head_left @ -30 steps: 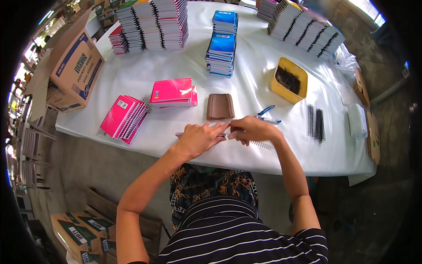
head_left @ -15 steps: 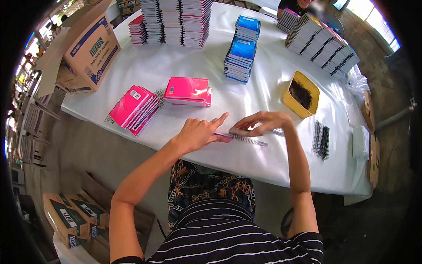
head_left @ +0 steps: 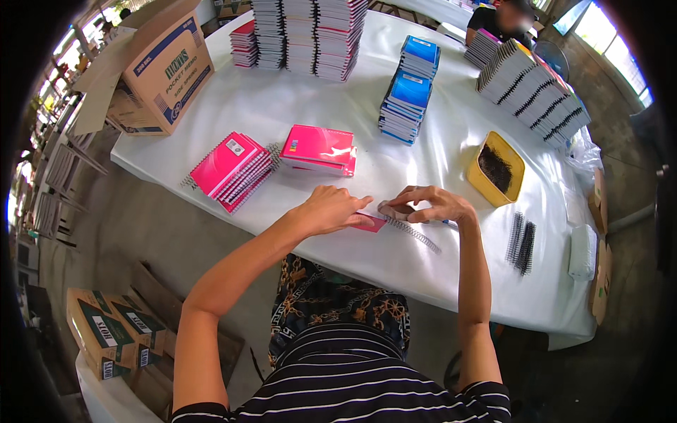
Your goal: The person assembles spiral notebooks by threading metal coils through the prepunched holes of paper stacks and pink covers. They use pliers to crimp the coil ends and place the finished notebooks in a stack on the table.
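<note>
Near the table's front edge, my left hand (head_left: 330, 210) is closed on a small pink notebook (head_left: 368, 223), mostly hidden under the fingers. A thin wire spiral coil (head_left: 417, 236) sticks out from the notebook's bound edge and trails toward the lower right. My right hand (head_left: 429, 205) bends over that edge, its fingers pinched where coil and notebook meet. The fingertips there look wrapped in something greyish. How far the coil runs into the holes is hidden. Left of my hands are a pile of pink spiral notebooks (head_left: 227, 169) and a pink stack (head_left: 317, 146).
A yellow tub (head_left: 520, 185) of small black coils stands at right, with loose dark coils (head_left: 522, 243) nearer. Blue notebooks (head_left: 409, 92), tall notebook stacks (head_left: 300, 39) and more stacks (head_left: 529, 92) stand farther back. An open carton (head_left: 169, 81) is at left. A person (head_left: 499, 25) sits across the table.
The view has shifted a little. The notebook and coil now slant more steeply down to the right, and more of the pink cover shows. Both hands stay at the notebook.
</note>
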`<move>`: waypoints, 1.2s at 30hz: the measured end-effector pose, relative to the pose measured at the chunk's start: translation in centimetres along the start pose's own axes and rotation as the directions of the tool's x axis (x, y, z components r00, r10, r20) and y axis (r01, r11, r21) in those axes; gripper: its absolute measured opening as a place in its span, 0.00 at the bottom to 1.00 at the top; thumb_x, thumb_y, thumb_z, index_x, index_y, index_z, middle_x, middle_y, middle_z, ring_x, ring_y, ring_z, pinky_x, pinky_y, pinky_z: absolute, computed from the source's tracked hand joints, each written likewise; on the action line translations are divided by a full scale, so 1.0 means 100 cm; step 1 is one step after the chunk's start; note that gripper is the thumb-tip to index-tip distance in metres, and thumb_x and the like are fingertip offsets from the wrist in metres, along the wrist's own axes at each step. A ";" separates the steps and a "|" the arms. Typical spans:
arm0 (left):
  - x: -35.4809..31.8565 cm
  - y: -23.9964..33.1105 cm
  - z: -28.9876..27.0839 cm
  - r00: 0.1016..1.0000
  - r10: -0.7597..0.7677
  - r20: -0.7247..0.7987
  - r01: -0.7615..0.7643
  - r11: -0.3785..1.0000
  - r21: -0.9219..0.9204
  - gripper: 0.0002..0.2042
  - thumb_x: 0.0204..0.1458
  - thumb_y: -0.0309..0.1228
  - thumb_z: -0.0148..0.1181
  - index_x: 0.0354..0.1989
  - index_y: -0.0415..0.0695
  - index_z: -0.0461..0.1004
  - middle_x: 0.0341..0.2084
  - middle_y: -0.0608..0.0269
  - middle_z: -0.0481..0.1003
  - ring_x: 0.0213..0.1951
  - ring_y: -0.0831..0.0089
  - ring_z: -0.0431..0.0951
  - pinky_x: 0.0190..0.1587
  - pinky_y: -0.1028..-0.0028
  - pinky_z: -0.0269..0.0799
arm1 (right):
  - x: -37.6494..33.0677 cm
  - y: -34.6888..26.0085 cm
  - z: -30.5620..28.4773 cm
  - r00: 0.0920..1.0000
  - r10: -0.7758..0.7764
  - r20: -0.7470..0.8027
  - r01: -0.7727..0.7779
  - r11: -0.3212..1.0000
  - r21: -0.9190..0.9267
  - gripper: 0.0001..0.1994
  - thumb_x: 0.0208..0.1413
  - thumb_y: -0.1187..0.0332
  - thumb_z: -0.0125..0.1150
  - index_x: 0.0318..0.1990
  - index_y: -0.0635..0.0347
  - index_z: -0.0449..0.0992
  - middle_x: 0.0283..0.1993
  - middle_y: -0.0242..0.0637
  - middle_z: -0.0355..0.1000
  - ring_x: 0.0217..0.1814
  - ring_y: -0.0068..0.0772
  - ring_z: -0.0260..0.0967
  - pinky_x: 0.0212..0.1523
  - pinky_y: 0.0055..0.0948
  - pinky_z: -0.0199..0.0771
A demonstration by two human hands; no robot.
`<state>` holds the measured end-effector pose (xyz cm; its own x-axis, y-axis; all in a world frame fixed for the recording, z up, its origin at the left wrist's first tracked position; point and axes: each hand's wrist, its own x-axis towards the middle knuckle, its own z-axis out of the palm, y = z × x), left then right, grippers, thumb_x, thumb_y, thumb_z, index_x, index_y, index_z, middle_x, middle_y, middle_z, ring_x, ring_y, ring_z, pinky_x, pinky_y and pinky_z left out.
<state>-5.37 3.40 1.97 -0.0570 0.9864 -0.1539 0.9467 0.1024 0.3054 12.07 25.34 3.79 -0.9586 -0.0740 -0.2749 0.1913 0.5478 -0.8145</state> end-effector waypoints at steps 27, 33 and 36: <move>0.005 -0.008 -0.001 0.996 0.083 0.022 -0.083 0.996 -0.015 0.31 0.52 0.57 0.56 0.60 0.52 0.68 0.33 0.51 0.79 0.38 0.49 0.79 0.40 0.55 0.73 | -0.002 -0.010 -0.011 0.971 -0.235 0.040 0.234 0.972 0.028 0.24 0.49 0.55 0.60 0.53 0.54 0.78 0.49 0.38 0.74 0.48 0.33 0.71 0.48 0.31 0.69; 0.006 -0.028 0.014 0.996 0.092 0.005 -0.092 0.996 -0.001 0.33 0.48 0.52 0.61 0.63 0.52 0.64 0.30 0.53 0.78 0.35 0.52 0.80 0.33 0.54 0.72 | 0.029 -0.002 -0.008 0.983 -0.160 0.094 0.173 0.973 -0.152 0.28 0.47 0.45 0.61 0.47 0.59 0.78 0.44 0.40 0.75 0.42 0.34 0.72 0.47 0.31 0.69; 0.011 -0.016 0.009 0.993 0.100 -0.061 -0.093 0.989 0.119 0.35 0.46 0.52 0.62 0.63 0.51 0.63 0.29 0.55 0.78 0.35 0.53 0.80 0.31 0.54 0.72 | 0.018 0.009 -0.005 0.977 -0.207 0.055 0.209 0.978 -0.028 0.31 0.40 0.48 0.62 0.49 0.60 0.77 0.45 0.35 0.75 0.46 0.35 0.72 0.50 0.31 0.68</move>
<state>-6.70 4.22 0.48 0.0192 0.9977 -0.0650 0.9790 -0.0055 0.2040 10.40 26.12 2.80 -0.9644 -0.2315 -0.1282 -0.0188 0.5431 -0.8395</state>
